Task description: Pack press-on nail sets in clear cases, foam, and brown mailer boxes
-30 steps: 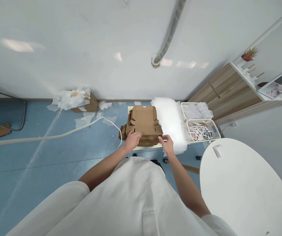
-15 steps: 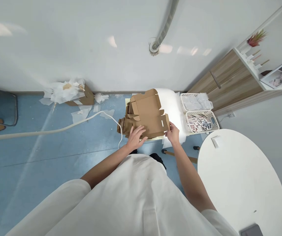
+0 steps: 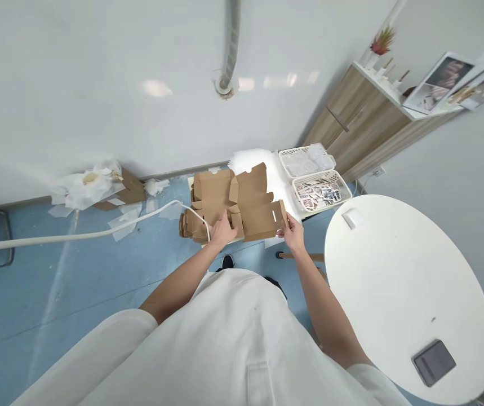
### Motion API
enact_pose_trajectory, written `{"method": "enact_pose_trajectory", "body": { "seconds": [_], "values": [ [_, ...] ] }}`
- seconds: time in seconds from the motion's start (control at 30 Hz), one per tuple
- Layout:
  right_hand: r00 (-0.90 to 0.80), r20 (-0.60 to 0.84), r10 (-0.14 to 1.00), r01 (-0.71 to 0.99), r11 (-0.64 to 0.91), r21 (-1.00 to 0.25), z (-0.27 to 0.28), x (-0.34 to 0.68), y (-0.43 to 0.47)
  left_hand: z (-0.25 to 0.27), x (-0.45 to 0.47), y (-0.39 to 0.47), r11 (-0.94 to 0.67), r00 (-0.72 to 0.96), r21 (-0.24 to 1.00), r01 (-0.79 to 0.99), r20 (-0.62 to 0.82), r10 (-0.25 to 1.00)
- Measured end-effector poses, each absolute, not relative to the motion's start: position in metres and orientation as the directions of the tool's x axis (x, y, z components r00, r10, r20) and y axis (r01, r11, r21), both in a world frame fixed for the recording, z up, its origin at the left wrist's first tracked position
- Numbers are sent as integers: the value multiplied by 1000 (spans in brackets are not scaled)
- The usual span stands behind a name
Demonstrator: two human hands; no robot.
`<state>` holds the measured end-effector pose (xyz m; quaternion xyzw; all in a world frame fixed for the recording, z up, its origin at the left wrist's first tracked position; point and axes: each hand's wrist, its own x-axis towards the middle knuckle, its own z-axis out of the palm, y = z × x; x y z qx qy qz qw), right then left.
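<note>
Head cam, my remote feed:

1. L. hand (image 3: 223, 230): fingers spread, released, index extended; rests on brown cardboard, approx. where stack & blank meet.
2. R. hand (image 3: 293, 234): fingers grasping slotted end flap of box blank.
3. Box blank (image 3: 258, 219), 1 pc., brown, unfolded: btwn. both hands, just R of stack; I can't tell how far the two overlap.
4. Cardboard stack (image 3: 213, 187), flat blanks, qty. unclear to me: under/beside L. hand.
5. White sheets (image 3: 279, 189): R of blank, partly beneath it.
6. Baskets, white, 2, side by side: far basket (image 3: 283, 164) w/ clear plastic pcs.; near basket (image 3: 328, 207) w/ printed cards, too small for me to read.
7. Round table (image 3: 394, 276), white, person's R; bears dark flat device (image 3: 433, 362) + small white item (image 3: 352, 218).
8. White hose (image 3: 98, 234): from L side, end near L. hand.
9. Carton (image 3: 131, 189) w/ crumpled paper (image 3: 83, 189), on floor by wall.
10. Wood-grain cabinet (image 3: 364, 124), far R; potted plant (image 3: 382, 42) on top.
</note>
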<state>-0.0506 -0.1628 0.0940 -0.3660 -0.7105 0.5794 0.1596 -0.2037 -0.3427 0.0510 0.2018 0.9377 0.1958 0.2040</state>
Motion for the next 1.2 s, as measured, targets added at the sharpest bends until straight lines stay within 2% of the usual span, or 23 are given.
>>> {"method": "enact_pose_trajectory", "body": {
  "seconds": [0.1,0.17,0.27,0.37,0.47,0.63,0.8,1.0,1.2],
  "values": [
    [-649,-195,736,346,56,-937,90,-24,-153,54,-192,-328,864,-840,388,320,-305,448],
    [-635,-186,750,358,73,-931,86,-5,-143,57,-181,-321,849,-845,393,353,-256,470],
    [-584,-131,801,408,150,-901,84,29,-124,63,-155,-307,765,-803,438,472,-144,578],
    [-454,-52,890,518,216,-828,86,68,-107,71,-125,-281,645,-723,472,601,-22,690],
    [-299,-10,954,618,186,-764,89,113,-98,76,-96,-247,530,-644,534,659,36,764],
    [-112,57,992,612,114,-782,84,190,-101,75,-52,-185,335,-478,662,670,40,877],
    [64,116,991,626,51,-778,67,252,-113,70,-5,-137,225,-320,707,670,2,947],
    [292,8,956,538,-157,-828,44,286,-129,59,32,-113,110,-71,743,660,-84,994],
    [442,-123,889,414,-323,-851,37,294,-136,46,38,-81,96,44,748,657,-165,985]
  ]
}}
